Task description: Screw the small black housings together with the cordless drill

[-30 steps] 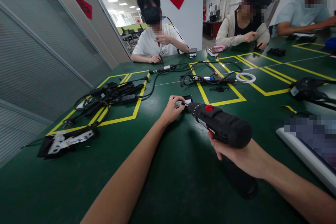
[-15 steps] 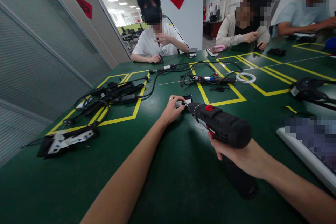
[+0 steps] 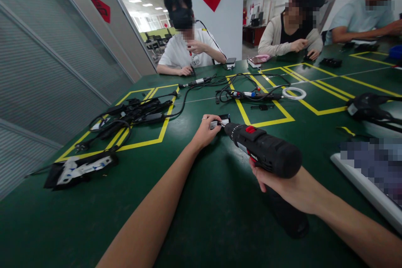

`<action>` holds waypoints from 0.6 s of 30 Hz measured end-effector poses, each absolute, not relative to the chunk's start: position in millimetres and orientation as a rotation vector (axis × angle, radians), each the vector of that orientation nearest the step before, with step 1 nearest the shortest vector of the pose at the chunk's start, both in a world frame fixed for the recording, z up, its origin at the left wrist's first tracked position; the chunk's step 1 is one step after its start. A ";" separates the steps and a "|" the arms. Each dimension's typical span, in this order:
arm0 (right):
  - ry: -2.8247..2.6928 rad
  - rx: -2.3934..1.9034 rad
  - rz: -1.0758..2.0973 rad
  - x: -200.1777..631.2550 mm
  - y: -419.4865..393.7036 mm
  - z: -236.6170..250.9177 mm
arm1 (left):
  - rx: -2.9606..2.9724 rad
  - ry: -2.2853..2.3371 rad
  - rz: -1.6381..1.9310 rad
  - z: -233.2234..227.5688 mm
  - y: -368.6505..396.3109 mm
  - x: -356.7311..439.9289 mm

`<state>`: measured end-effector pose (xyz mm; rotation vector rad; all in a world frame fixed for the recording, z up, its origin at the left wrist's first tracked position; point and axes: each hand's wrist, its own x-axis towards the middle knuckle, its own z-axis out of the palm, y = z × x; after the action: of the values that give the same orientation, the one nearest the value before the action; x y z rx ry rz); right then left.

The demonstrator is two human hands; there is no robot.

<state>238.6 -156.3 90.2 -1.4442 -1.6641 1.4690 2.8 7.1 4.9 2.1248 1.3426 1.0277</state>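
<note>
My right hand (image 3: pixel 282 186) is wrapped round the grip of a black cordless drill (image 3: pixel 262 146) with a red switch on top. The drill points forward and left, and its bit reaches a small black and silver part (image 3: pixel 225 118) on the table. Around that part's left side my left hand (image 3: pixel 207 130) is closed, thumb and fingers pinching it near the bit's tip. What kind of part it is I cannot make out, since fingers and the drill's chuck cover much of it.
Tangled black cables with adapters (image 3: pixel 141 111) lie left on the green table (image 3: pixel 201 217), in yellow-taped boxes. Beyond are a corded screwdriver (image 3: pixel 251 94) and a white ring (image 3: pixel 294 93). At right are a black tool (image 3: pixel 370 106) and a white-edged screen (image 3: pixel 367 184). Several people sit opposite.
Almost nothing differs. Both hands, the drill and the small part stay in place, apart from a very slight shift at the drill's rear end.
</note>
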 end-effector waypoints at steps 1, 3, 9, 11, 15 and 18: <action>-1.665 -1.445 1.461 238.8 -156.1 89.3 | 2.125 1.345 1.027 4.8 7.2 3.0; -1.672 -1.442 1.462 239.3 -155.3 87.3 | 2.123 1.351 1.026 4.3 7.4 3.2; -1.687 -1.408 1.471 240.0 -154.1 85.2 | 2.115 1.337 1.037 3.2 7.9 3.1; -1.674 -1.415 1.472 239.6 -154.4 86.2 | 2.113 1.339 1.037 3.4 8.0 3.0; -1.669 -1.404 1.494 238.4 -155.7 89.8 | 2.108 1.351 1.024 4.3 7.9 3.4; -1.672 -1.420 1.492 237.6 -156.3 93.6 | 2.111 1.360 1.015 5.0 7.5 3.7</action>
<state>237.6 -156.3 93.6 -1.4195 -1.6716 1.4921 3.7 7.5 5.0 2.1106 1.3597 1.0150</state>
